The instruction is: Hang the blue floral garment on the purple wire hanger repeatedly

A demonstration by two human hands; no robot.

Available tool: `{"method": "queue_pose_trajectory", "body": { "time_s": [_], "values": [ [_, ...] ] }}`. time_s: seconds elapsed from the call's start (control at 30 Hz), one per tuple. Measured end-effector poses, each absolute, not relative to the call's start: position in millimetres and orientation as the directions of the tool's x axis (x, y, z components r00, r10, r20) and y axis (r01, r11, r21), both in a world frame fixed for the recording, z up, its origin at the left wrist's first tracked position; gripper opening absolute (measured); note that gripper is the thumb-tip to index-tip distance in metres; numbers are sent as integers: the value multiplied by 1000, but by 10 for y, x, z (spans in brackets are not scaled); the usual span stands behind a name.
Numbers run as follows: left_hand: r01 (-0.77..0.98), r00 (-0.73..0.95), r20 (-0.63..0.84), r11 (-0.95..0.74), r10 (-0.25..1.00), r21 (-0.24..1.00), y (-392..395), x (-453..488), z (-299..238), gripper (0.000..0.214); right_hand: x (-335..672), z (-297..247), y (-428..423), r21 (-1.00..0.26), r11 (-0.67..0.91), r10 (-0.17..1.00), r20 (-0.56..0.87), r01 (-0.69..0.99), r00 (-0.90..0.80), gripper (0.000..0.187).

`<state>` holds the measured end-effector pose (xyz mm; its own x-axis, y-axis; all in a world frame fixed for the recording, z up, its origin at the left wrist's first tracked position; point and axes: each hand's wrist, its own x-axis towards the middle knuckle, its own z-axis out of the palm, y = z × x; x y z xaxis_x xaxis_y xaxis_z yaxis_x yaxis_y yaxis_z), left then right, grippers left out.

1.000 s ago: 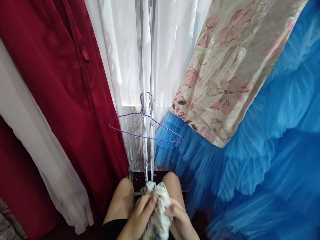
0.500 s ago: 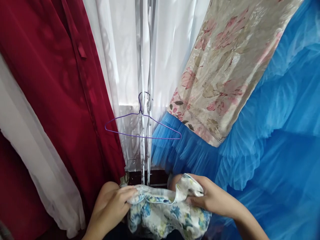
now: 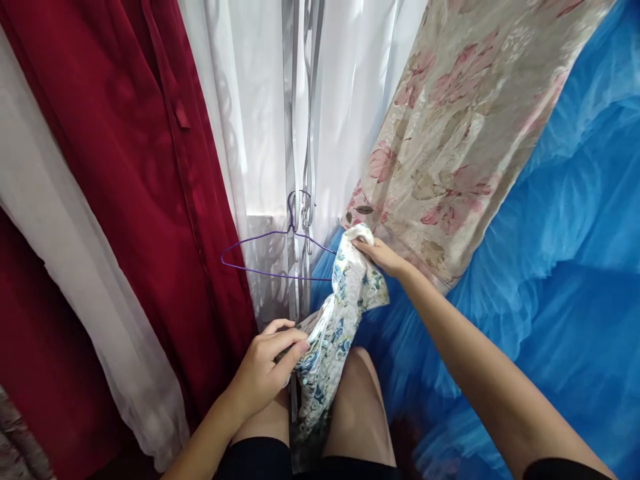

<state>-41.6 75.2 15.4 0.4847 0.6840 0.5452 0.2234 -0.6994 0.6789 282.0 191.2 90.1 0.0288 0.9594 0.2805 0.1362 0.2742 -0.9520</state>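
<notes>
A purple wire hanger [image 3: 257,269] hangs before the white drapery, and its right end disappears at the floral shirt. The shirt [image 3: 345,283] is white with blue and yellow flowers and drapes down between my knees. My right hand [image 3: 383,257] is closed on the upper part of the shirt, at the hanger's right end. Lower down, my left hand [image 3: 275,353] has its thumb and fingers closed on the shirt's left edge. Whether the hanger's end is inside the shirt or behind it, I cannot tell.
Long red cloth [image 3: 150,200] hangs on the left, with white cloth [image 3: 100,300] beside it. White ribbons [image 3: 300,100] run down the middle. A beige floral garment [image 3: 450,147] and ruffled blue tulle [image 3: 565,267] hang on the right. My knees [image 3: 357,400] are below.
My right hand has lifted the shirt from my lap up to the hanger's right end. The bunched shirt now hangs out lengthwise. My left hand has moved up and slightly right.
</notes>
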Motion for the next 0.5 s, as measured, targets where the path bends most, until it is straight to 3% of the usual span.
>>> {"method": "queue_pose_trajectory", "body": {
  "time_s": [0.13,0.2,0.27,0.37,0.5],
  "values": [
    [143,337,481,-549,809,824,937,-755,76,31,2479,949,2000,-978,191,975,179,86,-127,34],
    [186,283,458,-517,843,836,1088,-1065,21,32,2450,964,1901,-986,153,969,137,61,-207,31],
    [350,307,472,-559,827,751,1269,-1377,-17,32,2488,1001,1792,-993,109,963,92,52,-255,30],
    [610,387,465,-600,796,519,1567,-1720,-26,28,2556,1101,1693,-997,53,963,36,57,-266,30],
    [677,348,438,-545,829,494,1862,-1888,84,27,2543,1218,1670,-998,14,962,-3,58,-272,28]
  ]
}}
